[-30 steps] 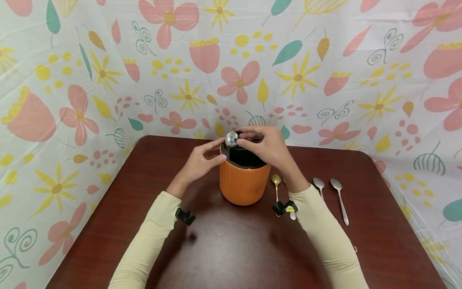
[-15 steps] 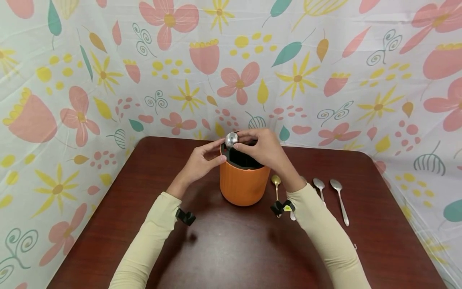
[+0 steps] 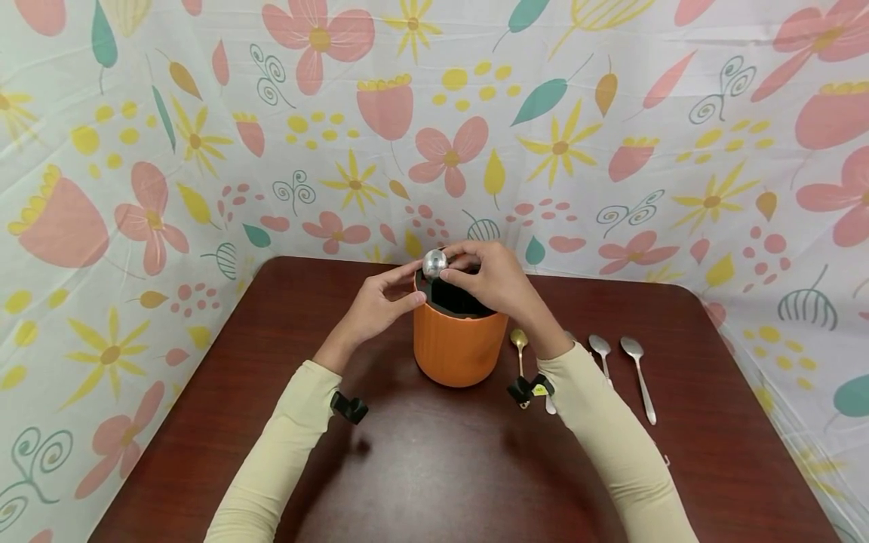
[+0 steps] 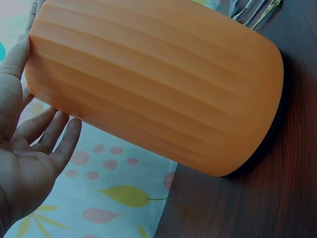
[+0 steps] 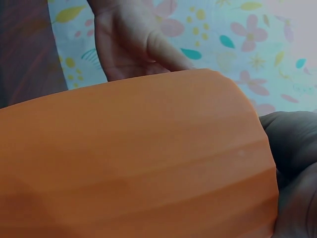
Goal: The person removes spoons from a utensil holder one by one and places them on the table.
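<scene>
An orange ribbed utensil holder [image 3: 460, 351] with a black interior stands upright on the table. My left hand [image 3: 373, 305] holds its left side near the rim; in the left wrist view, thumb and fingers of the left hand [image 4: 29, 163] touch the orange wall. Over the opening, my right hand [image 3: 502, 279] pinches a silver spoon [image 3: 435, 264] by its round, shiny head. The rest of that spoon is hidden. In the right wrist view the holder's wall [image 5: 138, 158] covers most of the picture, and only part of the right hand [image 5: 297, 158] shows at the edge.
Right of the holder lie a gold spoon [image 3: 519, 339] and silver spoons [image 3: 633, 348], some partly under the right forearm. The dark wooden table [image 3: 421, 467] meets a floral cloth [image 3: 448, 98] behind and at the sides.
My right hand has shifted slightly left and its thumb lies a little lower on the spoon's head. The left hand and the holder stay where they were.
</scene>
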The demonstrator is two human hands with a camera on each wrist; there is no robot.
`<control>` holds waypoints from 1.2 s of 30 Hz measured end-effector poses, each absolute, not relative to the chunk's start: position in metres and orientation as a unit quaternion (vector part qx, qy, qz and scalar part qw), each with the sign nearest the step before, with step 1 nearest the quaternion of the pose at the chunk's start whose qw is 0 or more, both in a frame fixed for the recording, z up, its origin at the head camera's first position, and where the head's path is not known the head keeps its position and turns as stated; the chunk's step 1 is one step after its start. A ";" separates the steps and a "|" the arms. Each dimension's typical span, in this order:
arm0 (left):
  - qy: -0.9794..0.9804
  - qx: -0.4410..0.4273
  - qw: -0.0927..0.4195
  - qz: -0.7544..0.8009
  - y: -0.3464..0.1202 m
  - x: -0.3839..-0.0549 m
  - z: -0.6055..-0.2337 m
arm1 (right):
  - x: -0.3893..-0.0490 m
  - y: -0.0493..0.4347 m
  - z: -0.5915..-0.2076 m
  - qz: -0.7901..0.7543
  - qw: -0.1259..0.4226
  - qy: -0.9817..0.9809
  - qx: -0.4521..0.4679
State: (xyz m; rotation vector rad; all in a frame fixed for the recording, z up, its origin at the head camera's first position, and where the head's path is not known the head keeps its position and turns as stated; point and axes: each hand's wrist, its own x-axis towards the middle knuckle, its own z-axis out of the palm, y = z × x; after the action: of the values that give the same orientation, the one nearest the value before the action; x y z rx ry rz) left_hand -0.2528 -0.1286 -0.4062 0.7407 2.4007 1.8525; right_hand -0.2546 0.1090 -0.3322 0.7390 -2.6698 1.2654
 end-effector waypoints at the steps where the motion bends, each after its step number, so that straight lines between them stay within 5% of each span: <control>1: 0.769 0.239 0.009 0.593 -0.129 -0.253 -0.406 | -0.255 0.109 -0.332 0.418 0.045 -0.874 0.245; 24: 0.773 0.234 0.011 0.589 -0.128 -0.253 -0.405 | -0.256 0.126 -0.320 0.503 -0.022 -0.828 0.249; 36: 0.772 0.232 0.009 0.592 -0.128 -0.252 -0.405 | -0.249 0.131 -0.298 0.511 0.014 -0.823 0.248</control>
State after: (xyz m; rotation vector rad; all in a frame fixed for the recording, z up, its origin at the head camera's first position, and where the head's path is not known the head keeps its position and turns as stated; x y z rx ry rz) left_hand -0.2520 -0.1280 -0.4047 0.7236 2.4111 1.8489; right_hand -0.2486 0.1311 -0.2976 0.7715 -2.5635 1.5898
